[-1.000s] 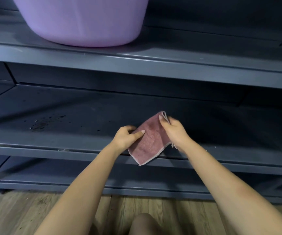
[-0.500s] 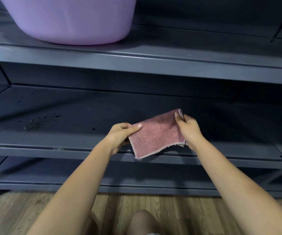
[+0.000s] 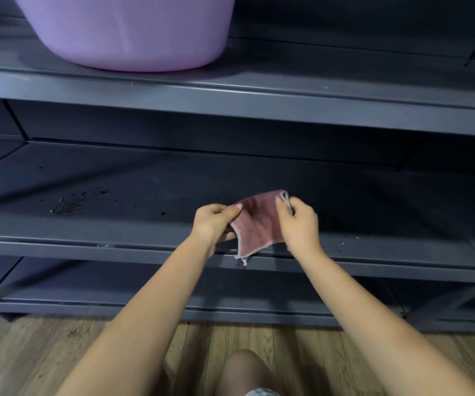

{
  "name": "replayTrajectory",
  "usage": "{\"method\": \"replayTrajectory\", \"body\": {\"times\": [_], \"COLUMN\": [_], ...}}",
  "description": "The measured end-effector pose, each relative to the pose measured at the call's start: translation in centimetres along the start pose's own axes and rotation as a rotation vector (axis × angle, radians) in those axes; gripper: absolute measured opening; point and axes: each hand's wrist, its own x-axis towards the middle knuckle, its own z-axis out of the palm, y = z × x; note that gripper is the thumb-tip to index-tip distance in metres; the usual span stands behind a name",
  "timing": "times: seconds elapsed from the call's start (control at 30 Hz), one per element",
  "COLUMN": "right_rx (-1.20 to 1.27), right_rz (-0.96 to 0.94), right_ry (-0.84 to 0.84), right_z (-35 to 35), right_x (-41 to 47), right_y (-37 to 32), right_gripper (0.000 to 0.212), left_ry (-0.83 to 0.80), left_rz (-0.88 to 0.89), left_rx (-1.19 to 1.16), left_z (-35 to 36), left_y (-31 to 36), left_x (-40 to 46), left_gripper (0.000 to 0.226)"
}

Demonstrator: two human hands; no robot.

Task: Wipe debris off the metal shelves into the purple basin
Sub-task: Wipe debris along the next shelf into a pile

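Your left hand (image 3: pixel 213 221) pinches the left edge of the pink cloth (image 3: pixel 259 224), thumb and fingers curled on it; your right hand (image 3: pixel 299 224) pinches its upper right corner. The cloth hangs between them above the front of the middle shelf (image 3: pixel 116 224). The debris (image 3: pixel 73 202) lies on that shelf, well left of your left fingers. The purple basin (image 3: pixel 133 32) sits on the shelf above, up and left of them.

A basin (image 3: pixel 127 32) is set on the upper shelf (image 3: pixel 316 95), debris (image 3: pixel 73 202) is scattered at the left of the middle shelf (image 3: pixel 373 201), and a cloth (image 3: pixel 259 224) is held between both hands to the debris's right.
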Motion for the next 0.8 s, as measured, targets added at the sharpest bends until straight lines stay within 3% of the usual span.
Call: {"method": "replayTrajectory", "body": {"times": [0.13, 0.27, 0.33, 0.47, 0.63, 0.8], "right_rx": [0.084, 0.063, -0.01, 0.12, 0.191, 0.369], "right_rz": [-0.076, -0.11, -0.131, -0.105, 0.015, 0.187], "right_ry": [-0.209, -0.399, -0.452, -0.469, -0.258, -0.423], "right_z": [1.3, 2.3, 2.5, 2.1, 0.2, -1.3], "right_x": [-2.2, -2.9, -3.0, -2.7, -0.6, -0.3], "right_y": [-1.0, -0.4, 0.1, 0.4, 0.7, 0.9], "right_gripper": [0.024, 0.05, 0.052, 0.052, 0.038, 0.024], "left_ry": [-0.139, -0.183, -0.183, -0.188, -0.164, -0.251], "left_rz": [0.005, 0.056, 0.078, 0.08, 0.025, -0.007], "left_rx": [-0.077, -0.04, -0.01, 0.048, -0.025, -0.066], "left_z": [0.4, 0.4, 0.3, -0.4, -1.4, -1.6], "left_y": [0.0, 0.0, 0.1, -0.1, 0.3, 0.8], "left_x": [-0.5, -0.9, -1.0, -0.9, -1.0, -1.2], "left_gripper": [0.02, 0.032, 0.034, 0.013, 0.018, 0.024]}}
